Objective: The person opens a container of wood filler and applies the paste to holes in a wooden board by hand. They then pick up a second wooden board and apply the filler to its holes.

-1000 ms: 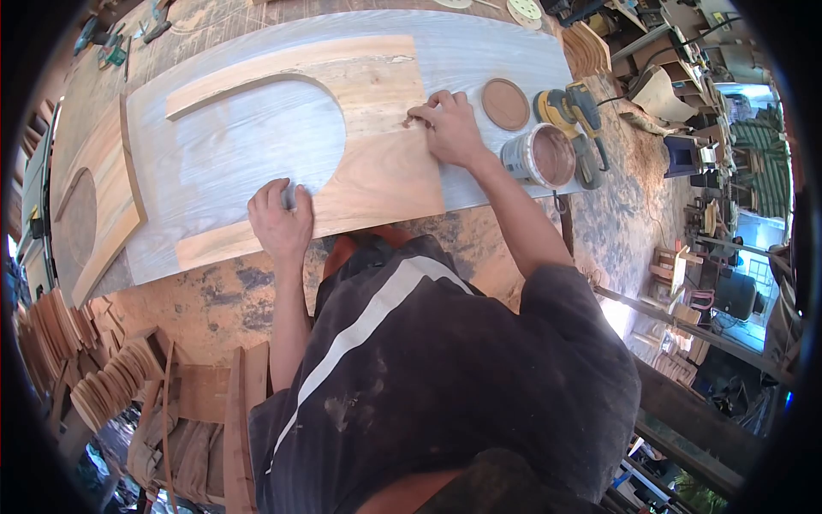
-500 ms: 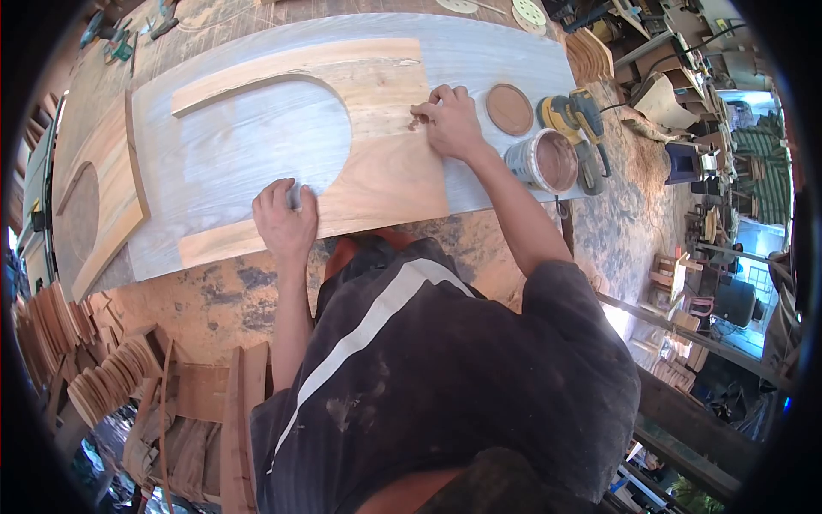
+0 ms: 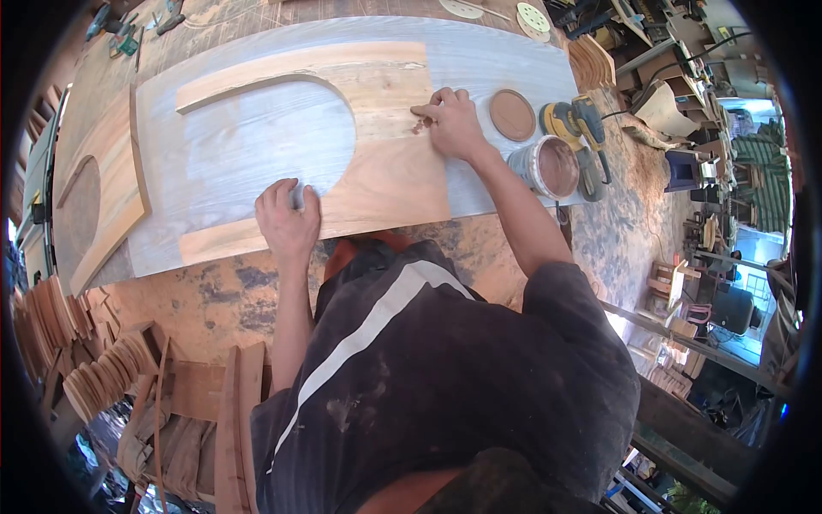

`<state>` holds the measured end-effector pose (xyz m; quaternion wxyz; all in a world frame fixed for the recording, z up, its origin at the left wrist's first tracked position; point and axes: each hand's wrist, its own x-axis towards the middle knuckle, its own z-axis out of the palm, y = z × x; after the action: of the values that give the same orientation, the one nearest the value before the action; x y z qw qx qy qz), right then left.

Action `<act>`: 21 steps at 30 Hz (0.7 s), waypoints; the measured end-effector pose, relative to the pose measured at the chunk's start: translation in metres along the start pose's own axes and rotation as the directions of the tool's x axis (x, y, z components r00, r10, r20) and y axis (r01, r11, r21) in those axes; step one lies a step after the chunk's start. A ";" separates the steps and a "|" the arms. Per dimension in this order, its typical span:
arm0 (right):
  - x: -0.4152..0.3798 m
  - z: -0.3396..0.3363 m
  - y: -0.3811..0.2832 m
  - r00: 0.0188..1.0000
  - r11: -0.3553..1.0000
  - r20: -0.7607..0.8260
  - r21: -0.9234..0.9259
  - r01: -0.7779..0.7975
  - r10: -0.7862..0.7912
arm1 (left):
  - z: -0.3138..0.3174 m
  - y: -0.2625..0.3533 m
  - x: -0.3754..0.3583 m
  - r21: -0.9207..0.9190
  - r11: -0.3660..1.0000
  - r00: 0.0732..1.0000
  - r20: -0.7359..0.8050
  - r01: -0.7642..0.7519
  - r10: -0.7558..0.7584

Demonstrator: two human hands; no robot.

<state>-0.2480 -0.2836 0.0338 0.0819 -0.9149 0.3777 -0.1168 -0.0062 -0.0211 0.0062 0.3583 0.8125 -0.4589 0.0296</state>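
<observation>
A pale U-shaped wooden panel (image 3: 390,171) lies flat on a grey wood-grain board (image 3: 248,137). My left hand (image 3: 289,221) rests over the panel's lower arm, fingertips past its inner edge and thumb apart from the fingers. At the panel's right end, my right hand (image 3: 454,127) is closed, with its thumb tip down on the wood. Reddish-brown dabs of filler (image 3: 419,126) sit just under that thumb; what the curled fingers hold is hidden. Right of this hand stand an open tub (image 3: 555,167) of brown paste and its round brown-smeared lid (image 3: 512,115).
A yellow-and-black sander (image 3: 575,122) lies beyond the tub. Another curved wooden piece (image 3: 120,206) is at the left. Sanding discs (image 3: 533,17) and a green power tool (image 3: 124,43) lie along the far side. Stacked wooden parts (image 3: 107,368) stand at lower left.
The thumb of my right hand has shifted slightly at the filler dabs. My left hand stays on the panel's lower arm. The whole view has moved a little.
</observation>
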 end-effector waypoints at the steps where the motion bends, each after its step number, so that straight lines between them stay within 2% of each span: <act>1: -0.002 0.000 0.000 0.999 1.000 0.045 0.017 -0.012 0.011 | 0.000 0.000 0.000 -0.006 1.000 1.000 0.002 0.002 -0.002; 3: 0.000 -0.001 0.001 0.996 0.999 0.090 0.031 -0.021 0.018 | 0.002 0.000 0.001 -0.007 1.000 1.000 -0.009 -0.001 0.001; 5: 0.001 -0.006 0.000 0.999 0.998 0.026 0.052 -0.024 0.023 | 0.002 -0.001 -0.001 -0.007 1.000 1.000 -0.010 -0.006 0.006; 9: 0.001 -0.001 -0.001 0.999 0.998 0.021 0.049 -0.043 0.042 | 0.003 -0.003 -0.001 0.010 1.000 1.000 -0.002 -0.006 0.006; 11: 0.001 -0.006 -0.003 0.992 0.998 0.121 0.039 -0.052 0.047 | 0.003 -0.001 0.002 0.009 1.000 1.000 -0.004 -0.007 0.007; 14: -0.002 -0.006 0.000 0.998 0.998 0.046 0.059 -0.038 0.036 | 0.001 0.001 0.001 0.004 1.000 1.000 -0.010 -0.004 0.004; 18: -0.006 -0.018 -0.008 0.993 0.993 0.070 0.070 -0.097 0.093 | 0.001 0.000 0.001 -0.011 1.000 0.999 -0.029 -0.015 0.015; 21: -0.017 -0.014 -0.010 0.994 0.999 0.096 -0.002 -0.053 0.053 | 0.001 0.001 0.002 -0.016 0.999 0.999 -0.039 -0.027 0.027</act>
<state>-0.2567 -0.2648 0.0467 0.1032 -0.9091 0.3973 -0.0709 -0.0057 -0.0235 0.0064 0.3735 0.8024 -0.4631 0.0462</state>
